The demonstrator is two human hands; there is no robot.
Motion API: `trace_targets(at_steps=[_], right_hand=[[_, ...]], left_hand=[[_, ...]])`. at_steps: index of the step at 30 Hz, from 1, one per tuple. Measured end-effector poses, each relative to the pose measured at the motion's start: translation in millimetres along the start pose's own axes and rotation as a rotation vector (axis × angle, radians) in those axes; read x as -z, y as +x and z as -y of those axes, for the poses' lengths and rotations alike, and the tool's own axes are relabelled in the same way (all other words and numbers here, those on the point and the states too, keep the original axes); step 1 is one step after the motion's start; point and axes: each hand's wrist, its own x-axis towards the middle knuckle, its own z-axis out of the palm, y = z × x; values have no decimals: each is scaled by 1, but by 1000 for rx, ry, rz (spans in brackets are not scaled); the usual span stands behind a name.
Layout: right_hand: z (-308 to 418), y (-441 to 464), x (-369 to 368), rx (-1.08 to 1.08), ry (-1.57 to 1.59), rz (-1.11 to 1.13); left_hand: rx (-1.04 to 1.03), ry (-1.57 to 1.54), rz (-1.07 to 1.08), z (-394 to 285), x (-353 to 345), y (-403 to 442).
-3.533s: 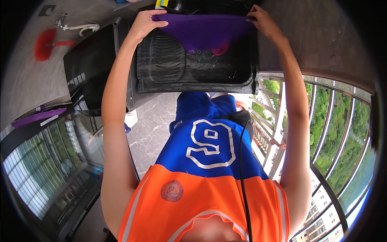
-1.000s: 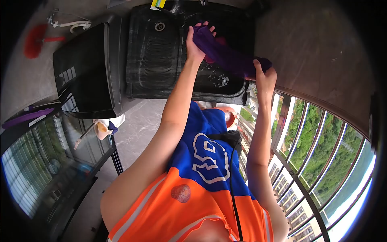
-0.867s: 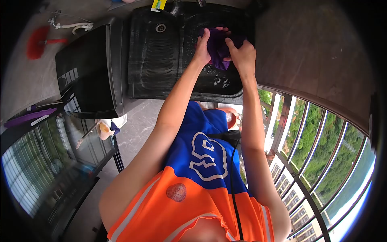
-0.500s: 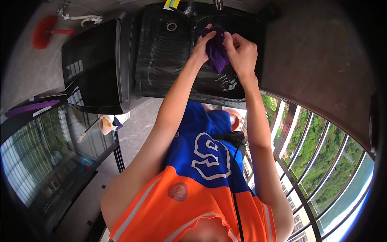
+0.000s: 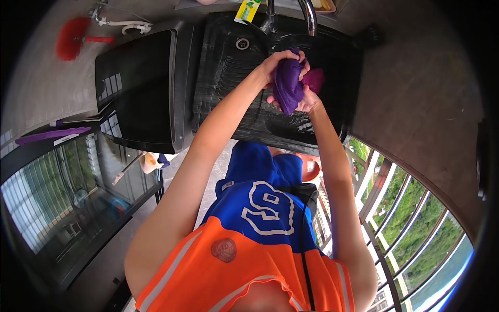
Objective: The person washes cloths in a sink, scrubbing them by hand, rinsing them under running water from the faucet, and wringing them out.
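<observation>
A bunched purple cloth (image 5: 287, 86) is held between my two hands over the black sink (image 5: 337, 112). My left hand (image 5: 271, 66) grips its upper end, fingers curled over the fabric. From below and to the right, my right hand (image 5: 310, 100) closes around the lower part, some of its fingers hidden behind the cloth. A magenta piece of fabric (image 5: 315, 79) shows just right of the purple cloth; whether the two are joined I cannot tell. Behind my hands stands a chrome faucet (image 5: 311, 22).
Left of my hands lie a ridged washboard (image 5: 223, 86) and a drain (image 5: 243, 43). A yellow packet (image 5: 247, 10) is at the sink's back edge. Further left stands a black-lidded washing machine (image 5: 136, 88). A red brush (image 5: 73, 39) hangs on the wall. Window bars (image 5: 400, 229) run along the right.
My right hand has moved from the cloth's upper right to beneath it. The cloth is now turned and more bunched, and magenta fabric shows. The view has shifted, revealing more of the faucet.
</observation>
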Motion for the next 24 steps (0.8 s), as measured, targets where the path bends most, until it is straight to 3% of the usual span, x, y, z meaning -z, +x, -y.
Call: trace_targets(at_steps=[1, 3, 4, 5, 7, 8, 9, 11, 12, 13, 15, 17, 18, 21, 23, 24], right_hand=[[3, -1, 2, 12, 3, -4], [8, -6, 7, -87, -107, -346], [16, 0, -7, -138, -145, -509], [19, 7, -18, -133, -131, -517], [23, 24, -34, -22, -600, -750], [18, 33, -41, 113, -767, -894], [13, 35, -36, 113, -758, -916], [-5, 41, -12, 12, -1226, -1174], [-17, 48, -1, -254, -1428, -1337], [-34, 57, -2, -320, -1503, -1578], [-75, 67, 32, -251, -1486, -1759], [-93, 73, 41, -308, -1493, -1778], [-95, 79, 39, -415, -1433, -1791], [-83, 85, 21, -386, -1398, -1747], [-73, 79, 9, -182, -1403, -1689], [-69, 74, 5, -85, -1337, -1666]], left_hand=[[12, 2, 3, -6, -4, 0], [-8, 289, 30, -22, -18, 1], [-20, 332, -65, -24, -17, 4], [-4, 327, -64, -25, -9, 6], [-37, 682, -132, -31, 7, 20], [-150, 739, -222, -21, 14, 27], [-134, 730, -207, -11, 20, 32], [-264, 913, -590, 10, 40, 43], [-295, 1004, -779, 27, 57, 48], [-193, 1147, -949, 31, 50, 45], [-172, 1236, -1080, 52, 58, 44], [-221, 1329, -1286, 74, 73, 46], [-86, 1192, -1247, 74, 74, 41], [-135, 1096, -1140, 62, 78, 37], [-83, 1101, -1106, 50, 89, 45], [19, 928, -932, 44, 95, 51]])
